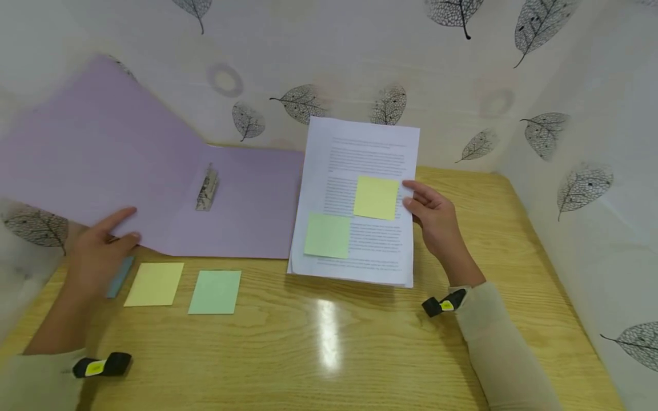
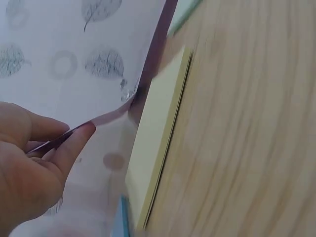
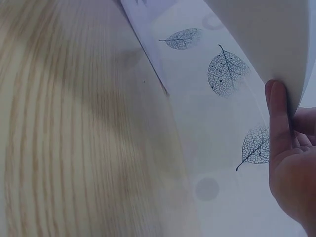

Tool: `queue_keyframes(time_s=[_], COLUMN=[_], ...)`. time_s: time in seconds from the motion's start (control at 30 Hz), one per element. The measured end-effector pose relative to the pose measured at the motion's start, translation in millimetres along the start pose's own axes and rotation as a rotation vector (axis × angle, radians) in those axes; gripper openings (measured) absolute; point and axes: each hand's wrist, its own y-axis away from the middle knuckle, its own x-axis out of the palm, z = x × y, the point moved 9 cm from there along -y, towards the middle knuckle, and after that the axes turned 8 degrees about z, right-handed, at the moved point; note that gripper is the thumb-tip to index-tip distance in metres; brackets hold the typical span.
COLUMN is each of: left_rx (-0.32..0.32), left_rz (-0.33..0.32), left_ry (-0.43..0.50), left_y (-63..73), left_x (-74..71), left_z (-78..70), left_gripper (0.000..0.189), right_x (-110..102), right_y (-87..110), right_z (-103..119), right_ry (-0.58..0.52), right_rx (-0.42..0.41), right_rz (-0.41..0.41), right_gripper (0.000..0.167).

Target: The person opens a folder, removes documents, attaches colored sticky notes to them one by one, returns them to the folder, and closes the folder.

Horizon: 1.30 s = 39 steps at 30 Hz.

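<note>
A purple folder (image 1: pixel 247 228) lies spread at the left, its left cover (image 1: pixel 103 148) raised off the table. The left hand (image 1: pixel 95 257) pinches the lower edge of that cover between thumb and fingers, as the left wrist view also shows. Inside the folder a metal clip (image 1: pixel 207 189) sits near the fold. The right hand (image 1: pixel 439 220) grips the right edge of a stack of printed sheets (image 1: pixel 360 154), tilted up beside the folder. On the top sheet are a yellow sticky note (image 1: pixel 376 197) and a green sticky note (image 1: pixel 327 235). The stack's underside (image 3: pixel 271 34) faces the right wrist camera.
In front of the folder lie a yellow sticky-note pad (image 1: pixel 154 284), a green one (image 1: pixel 215 292) and a blue one (image 1: pixel 120 277), the blue partly behind the left hand. The wooden table (image 1: pixel 288 354) meets a leaf-patterned covering (image 1: pixel 349 51) at the back and right.
</note>
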Motion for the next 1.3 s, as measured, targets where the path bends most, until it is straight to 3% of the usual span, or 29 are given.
queue_keyframes(time_s=[0.27,0.53,0.73,0.97,1.1,1.3], left_rx=[0.050,0.112,0.153,0.252,0.238,0.180], left_rz=[0.059,0.144,0.202,0.254,0.284,0.360], left_ry=[0.067,0.100,0.113,0.161,0.169,0.134], left_y=[10.2,25.1,36.5,44.7,48.0,53.9], left_x=[54.6,114.5,151.1,174.4,181.7,187.9], left_z=[-35.3,-73.8,-93.1,-107.1,-109.8,-112.6], left_gripper=[0.059,0.060,0.058,0.057,0.058,0.065], right_x=[-3,-9,-15,-16,-15,-16], right_y=[-3.6,-4.9,-5.0,-5.0,-5.6,-5.4], right_z=[-13,-34,-51,-61,-62,-66], right_ry=[0.027,0.124,0.158,0.124,0.155,0.327], right_rx=[0.087,0.243,0.353,0.395,0.411,0.437], right_rz=[-0.013,-0.018,0.016,0.057,0.069,0.122], right_gripper=[0.045,0.043,0.045,0.048,0.048,0.048])
